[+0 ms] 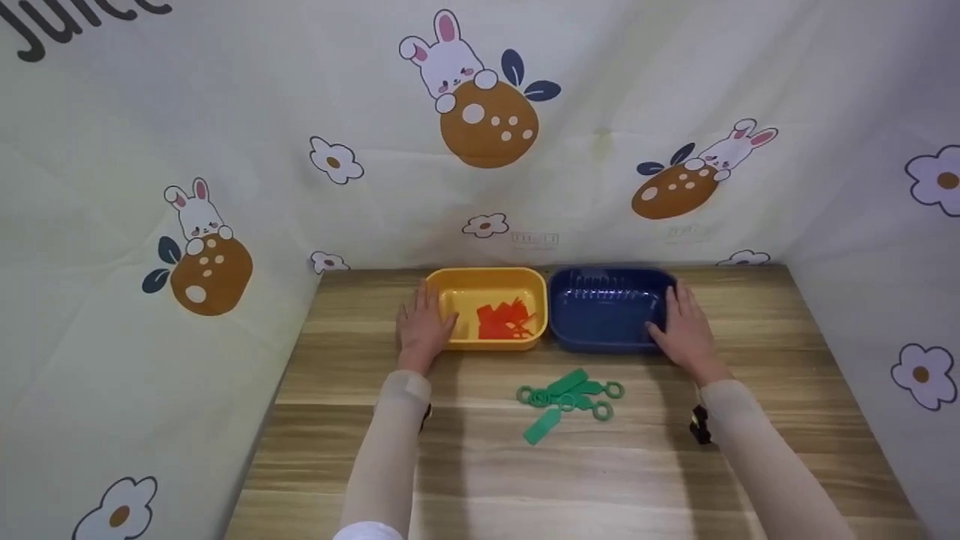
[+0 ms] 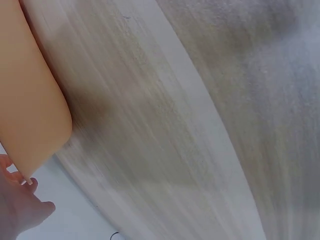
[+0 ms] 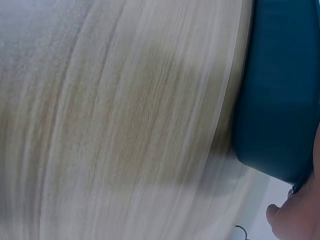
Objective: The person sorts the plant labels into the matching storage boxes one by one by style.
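Observation:
Two rectangular plastic trays stand side by side at the far edge of the table, a yellow one (image 1: 495, 346) and a dark blue one (image 1: 609, 348). My left hand (image 1: 424, 328) grips the yellow tray's left wall, thumb over the rim, fingers along the outside. On the blue tray's right wall my right hand (image 1: 685, 330) holds in the same way. Thin red-orange pieces (image 1: 501, 322) lie in the yellow tray. Several flat green tags with ring ends (image 1: 568, 382) lie in a loose pile before the trays. The wrist views show the yellow tray's wall (image 2: 30, 100) and the blue tray's wall (image 3: 275, 95).
Everything stands on a wood-grain table (image 1: 540, 487). A pale cloth printed with rabbits and flowers (image 1: 585, 195) hangs directly behind the trays and along both sides.

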Action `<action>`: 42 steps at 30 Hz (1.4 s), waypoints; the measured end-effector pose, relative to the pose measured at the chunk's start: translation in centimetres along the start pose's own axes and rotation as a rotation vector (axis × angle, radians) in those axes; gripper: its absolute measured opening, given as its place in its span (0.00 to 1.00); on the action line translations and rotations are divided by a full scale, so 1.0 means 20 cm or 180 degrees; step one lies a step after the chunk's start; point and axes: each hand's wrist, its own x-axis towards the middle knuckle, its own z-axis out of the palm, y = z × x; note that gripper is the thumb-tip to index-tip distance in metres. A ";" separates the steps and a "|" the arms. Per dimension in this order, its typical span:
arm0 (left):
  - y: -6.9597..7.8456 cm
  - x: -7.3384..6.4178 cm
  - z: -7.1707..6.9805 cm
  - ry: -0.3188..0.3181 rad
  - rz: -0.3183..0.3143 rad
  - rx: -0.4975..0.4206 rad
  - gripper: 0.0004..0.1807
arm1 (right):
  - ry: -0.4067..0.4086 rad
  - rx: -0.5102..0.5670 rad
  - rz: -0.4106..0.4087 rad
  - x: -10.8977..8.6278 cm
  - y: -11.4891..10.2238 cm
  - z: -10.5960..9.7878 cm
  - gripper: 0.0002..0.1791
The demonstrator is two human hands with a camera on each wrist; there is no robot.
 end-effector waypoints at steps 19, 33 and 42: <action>-0.03 -0.06 -0.02 0.0181 0.0391 -0.0384 0.40 | -0.0046 -0.0189 -0.0006 -0.03 -0.04 -0.02 0.40; 0.08 -0.11 -0.09 0.0194 0.0822 -0.0460 0.35 | -0.0025 -0.0138 0.0055 -0.01 -0.03 -0.01 0.40; 0.19 -0.18 -0.15 -0.0028 0.1008 -0.0503 0.37 | -0.0042 -0.0120 0.0058 -0.01 -0.03 0.00 0.39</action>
